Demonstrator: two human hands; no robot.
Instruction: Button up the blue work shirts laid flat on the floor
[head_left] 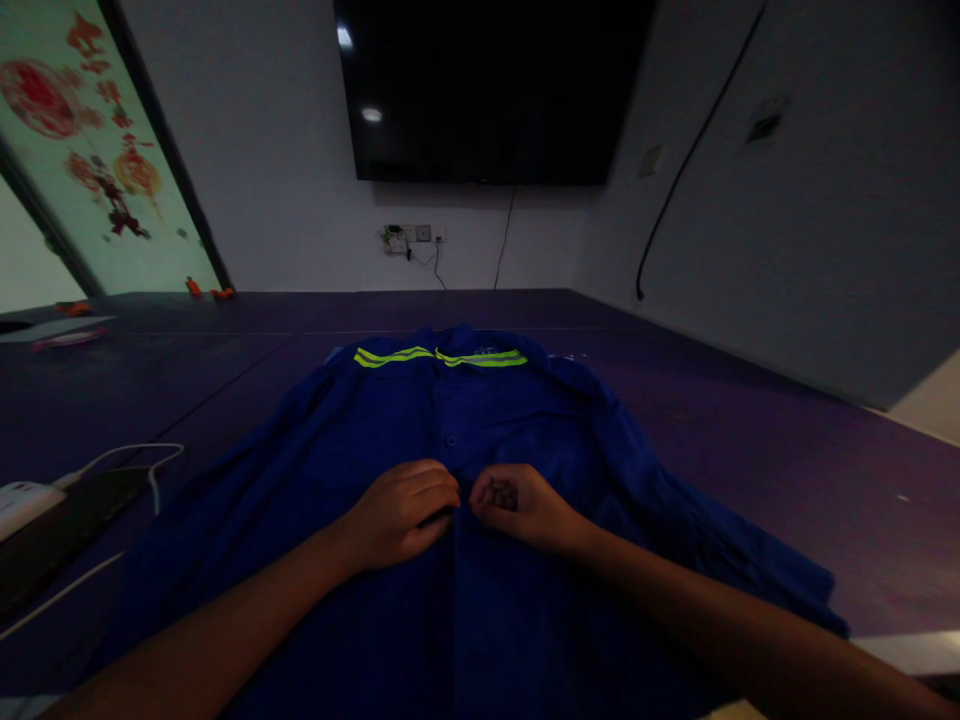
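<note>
A blue work shirt (517,420) lies front up and spread out, with its collar at the far end and a yellow-green reflective band (484,358) across the chest. A button (450,440) shows on its front placket above my hands. My left hand (412,508) is closed on the cloth at the placket, fingers bent and thumb tucked below. Close beside it, on the other side of the placket, my right hand (517,503) is curled, its fingertips and thumb pinching at the shirt's front. Whether a button sits between the fingertips is too dark to see.
The shirt lies on a dark purple table (757,450). At the left are a dark phone-like slab (71,535), a white plug-like block (28,500) and a white cable (127,448). Small orange things (193,287) stand far left. A wall screen (487,90) hangs beyond.
</note>
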